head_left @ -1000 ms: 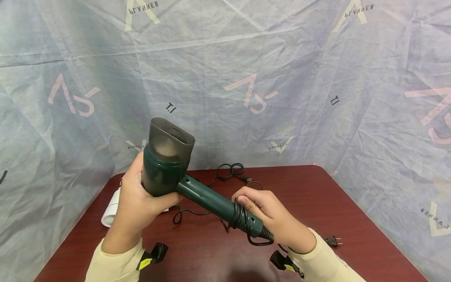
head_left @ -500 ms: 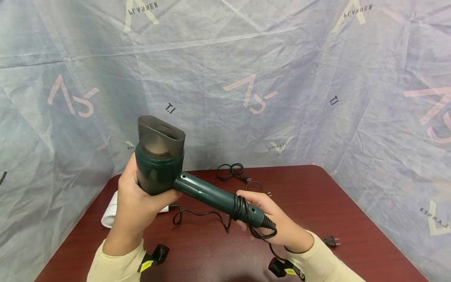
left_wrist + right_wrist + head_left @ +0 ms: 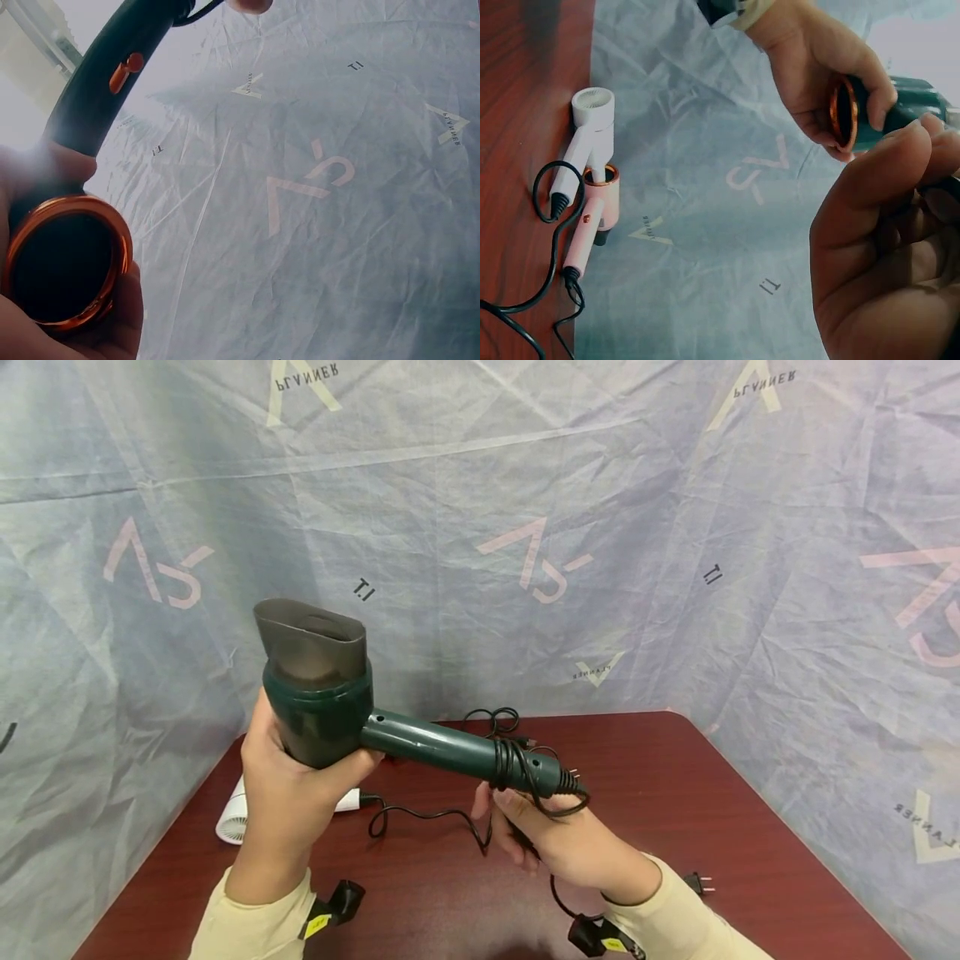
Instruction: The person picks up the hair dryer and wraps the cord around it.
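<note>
A dark green hair dryer (image 3: 431, 742) with a smoky nozzle (image 3: 311, 647) is held above the table, nozzle up. My left hand (image 3: 288, 797) grips its round body from behind and below. In the left wrist view, copper trim (image 3: 126, 247) rings its rear end and a copper switch (image 3: 124, 73) shows on the handle. Black cord (image 3: 508, 766) is wound round the handle's lower end. Beneath that end, my right hand (image 3: 581, 852) has curled fingers round a dark piece of cord, mostly hidden. From there the cord hangs toward the right wrist.
A white hair dryer (image 3: 231, 821) lies on the red-brown table (image 3: 420, 902) at the left; a pink hair dryer (image 3: 604, 206) lies beside it. Black cords (image 3: 427, 814) cross the table. A plug (image 3: 699, 883) shows beyond my right forearm. Grey printed cloth (image 3: 465, 552) hangs behind.
The green hair dryer has moved left and its handle has swung up nearer to level. My right hand has left the wound handle end and dropped below it.
</note>
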The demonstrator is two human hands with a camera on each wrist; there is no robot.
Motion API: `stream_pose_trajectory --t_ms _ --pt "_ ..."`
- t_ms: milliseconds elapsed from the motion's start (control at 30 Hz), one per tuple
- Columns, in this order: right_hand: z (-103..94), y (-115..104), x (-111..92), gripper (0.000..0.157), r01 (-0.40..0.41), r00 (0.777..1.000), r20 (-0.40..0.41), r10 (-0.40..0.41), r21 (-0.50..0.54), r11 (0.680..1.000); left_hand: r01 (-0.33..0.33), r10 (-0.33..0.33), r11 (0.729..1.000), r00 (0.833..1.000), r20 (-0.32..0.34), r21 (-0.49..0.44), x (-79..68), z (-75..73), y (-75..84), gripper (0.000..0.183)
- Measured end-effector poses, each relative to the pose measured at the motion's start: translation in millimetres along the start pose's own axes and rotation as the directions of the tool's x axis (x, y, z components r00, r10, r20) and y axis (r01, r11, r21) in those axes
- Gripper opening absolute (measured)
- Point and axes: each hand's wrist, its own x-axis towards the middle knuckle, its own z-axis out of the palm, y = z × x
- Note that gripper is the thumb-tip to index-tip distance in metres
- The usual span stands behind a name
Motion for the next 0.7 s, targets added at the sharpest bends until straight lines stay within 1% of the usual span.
stream_pose_trajectory --t_ms 100,200,467,567,700 --pt "4.3 0 -1 0.026 -0.045 0.999 -0.007 0.045 0.012 0.999 -0.028 0.029 0.999 0.999 -0.021 0.025 -0.1 1.4 1.5 0.077" --pt "7.7 0 -2 0.027 -0.062 0.998 0.001 0.062 -0.002 0.998 -0.03 0.032 0.998 0.999 -0.037 0.048 -1.5 2.5 2.6 0.077" --pt "13.4 -4 -6 0.028 -0.078 0.997 -0.028 0.075 -0.124 0.989 -0.007 0.017 0.992 0.997 -0.072 0.13 -5.2 5.6 4.8 0.077" --pt "14.8 -6 -6 0.028 -0.075 0.997 -0.04 0.07 -0.16 0.984 0.004 0.014 0.98 0.996 -0.087 0.197 -6.3 6.8 5.5 0.076" --pt "16.5 -9 -7 0.028 -0.064 0.997 -0.057 0.051 -0.241 0.968 -0.001 0.027 0.964 0.995 -0.097 0.267 -7.0 7.5 4.9 0.077"
